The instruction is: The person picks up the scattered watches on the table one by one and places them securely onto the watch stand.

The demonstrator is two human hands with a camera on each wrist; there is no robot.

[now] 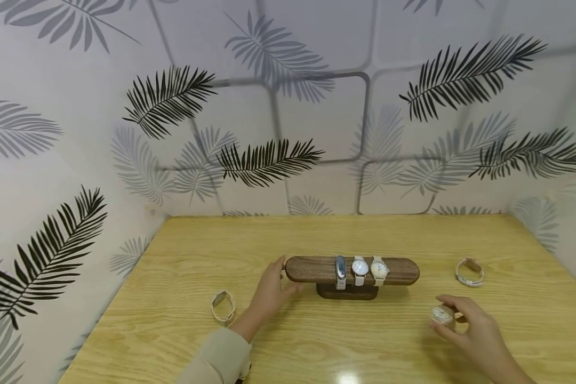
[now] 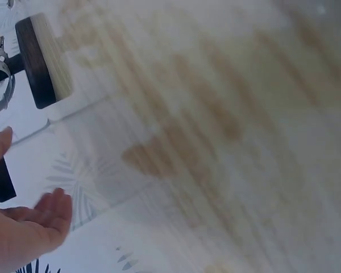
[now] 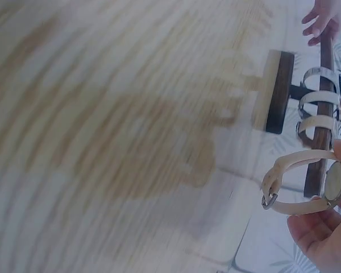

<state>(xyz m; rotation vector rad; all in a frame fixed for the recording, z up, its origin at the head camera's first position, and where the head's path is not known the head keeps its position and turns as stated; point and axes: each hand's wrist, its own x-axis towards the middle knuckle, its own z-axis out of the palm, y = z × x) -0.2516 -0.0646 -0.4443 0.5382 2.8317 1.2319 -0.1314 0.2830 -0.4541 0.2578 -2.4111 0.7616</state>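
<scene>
A dark wooden watch stand with a long rounded bar carries a smart band and two white-strapped wristwatches, one with a round face, the other to its right. My left hand is at the bar's left end, thumb and fingers spread apart around that end. Off to the right of the stand, my right hand pinches a wristwatch by its case. Its pale strap is buckled into a loop, plain in the right wrist view, where the round case sits between thumb and fingers.
Another looped watch is on the wooden table to the left of my left hand. A further one rests behind my right hand. Leaf-patterned walls enclose the table at the back and sides.
</scene>
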